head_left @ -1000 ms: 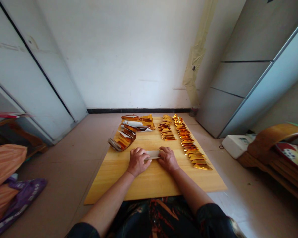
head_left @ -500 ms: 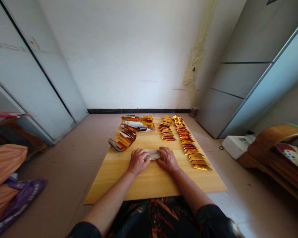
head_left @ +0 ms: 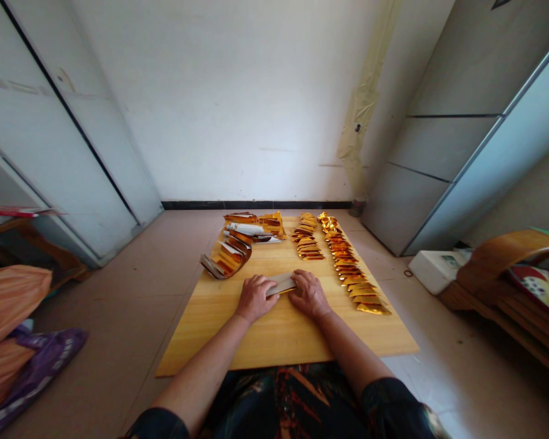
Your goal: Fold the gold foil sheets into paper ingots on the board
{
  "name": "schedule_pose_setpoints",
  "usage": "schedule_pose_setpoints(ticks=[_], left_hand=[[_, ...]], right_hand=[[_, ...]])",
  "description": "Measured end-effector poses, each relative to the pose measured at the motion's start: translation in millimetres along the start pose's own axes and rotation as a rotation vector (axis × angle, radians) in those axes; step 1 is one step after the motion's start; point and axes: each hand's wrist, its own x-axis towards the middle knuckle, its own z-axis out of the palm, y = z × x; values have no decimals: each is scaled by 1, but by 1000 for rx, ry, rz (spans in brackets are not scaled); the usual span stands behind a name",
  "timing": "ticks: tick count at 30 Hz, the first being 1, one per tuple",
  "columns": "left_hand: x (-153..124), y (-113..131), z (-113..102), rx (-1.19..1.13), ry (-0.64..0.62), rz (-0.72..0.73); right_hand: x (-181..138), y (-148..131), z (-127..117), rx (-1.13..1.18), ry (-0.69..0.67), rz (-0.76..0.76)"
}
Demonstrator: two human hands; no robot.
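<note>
Between my two hands, close above the wooden board [head_left: 229, 329], is a greyish sheet of foil paper [head_left: 281, 285], with a thin gold edge showing underneath. My left hand [head_left: 256, 297] grips its left end, fingers curled over the top and thumb along the near side. At the other end, my right hand [head_left: 310, 294] closes its fingers on the paper. How far the paper is folded or rolled is partly hidden by my fingers. Farther back lie curled stacks of gold foil sheets [head_left: 229, 259] on the left.
A long row of folded gold foil pieces [head_left: 348, 268] runs down the board's right side, with a shorter row of gold pieces [head_left: 307, 236] beside it. Beyond the board is a white wall [head_left: 238, 122]. A wooden chair [head_left: 498, 280] stands right, a purple bag [head_left: 50, 366] left.
The grey paper between my hands has tilted, its right end now higher, and more of its gold edge shows. My hands have hardly moved.
</note>
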Motion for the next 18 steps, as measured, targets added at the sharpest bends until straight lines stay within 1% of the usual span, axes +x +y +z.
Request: schedule_pose_setpoints(ticks=[6, 9, 13, 18], left_hand=[[0, -1, 1, -8, 13, -3], [0, -2, 1, -15, 16, -4], [1, -2, 2, -23, 16, -5], [1, -4, 5, -35, 30, -16]], right_hand=[[-1, 5, 2, 46, 117, 118], [-1, 5, 0, 12, 123, 158], [-2, 4, -2, -22, 90, 130], [-2, 4, -2, -8, 84, 103]])
